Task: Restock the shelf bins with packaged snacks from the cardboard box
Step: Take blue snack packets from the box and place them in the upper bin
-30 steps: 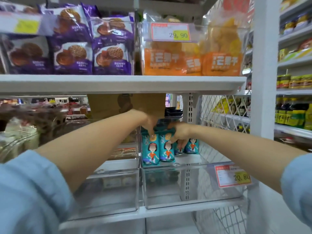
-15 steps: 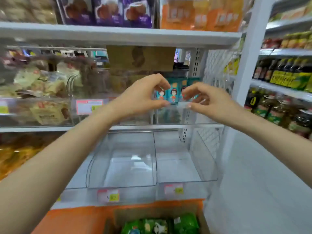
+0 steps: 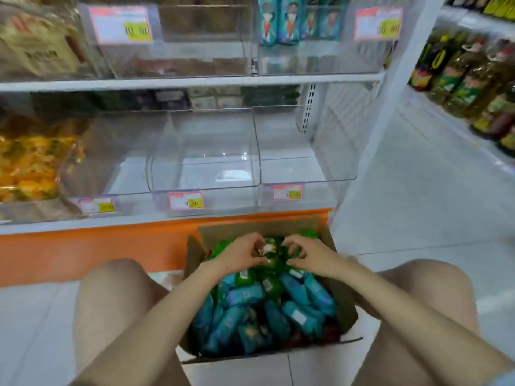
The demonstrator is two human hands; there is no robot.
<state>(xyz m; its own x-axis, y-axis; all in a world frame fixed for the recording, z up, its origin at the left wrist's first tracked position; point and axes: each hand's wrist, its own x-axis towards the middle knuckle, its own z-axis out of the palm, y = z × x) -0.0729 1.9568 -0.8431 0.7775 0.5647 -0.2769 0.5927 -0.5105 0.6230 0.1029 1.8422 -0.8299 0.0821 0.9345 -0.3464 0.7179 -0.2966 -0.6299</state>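
A brown cardboard box [image 3: 259, 225] sits open on the white floor [image 3: 418, 204] at 6 o'clock, between the person's two bare knees [image 3: 117, 288]. It is full of small snack packs. The green packets [image 3: 242, 277] lie at the box's 12 o'clock end. The teal-blue packets [image 3: 295, 288] fill its 6 o'clock end. They are piled up too much to count.

Both arms reach out into the box. The left hand [image 3: 242, 252] is over the green packets at 11 o'clock and the right hand [image 3: 309, 256] is at 1 o'clock. The hands are near each other but apart. The fingers of both hands are bent, with the tips down on the green packets. It is too blurry to tell if they have hold of one.

At 12 o'clock from the box, the low shelf [image 3: 139, 222] has three clear plastic bins [image 3: 206, 162] side by side. The white shelf shows through them. The upper shelf [image 3: 195, 82] has two more clear bins [image 3: 178, 51]. The one at 1 o'clock holds teal packets with a cartoon figure [image 3: 278, 20], standing up. At least three of them show.

Five pink-edged price tags [image 3: 185, 200] sit on the bin fronts, two up and three down. At 9 o'clock, another bin holds yellow-orange snacks [image 3: 28, 162]. At 2 o'clock, dark bottles [image 3: 459, 79] stand on another rack.
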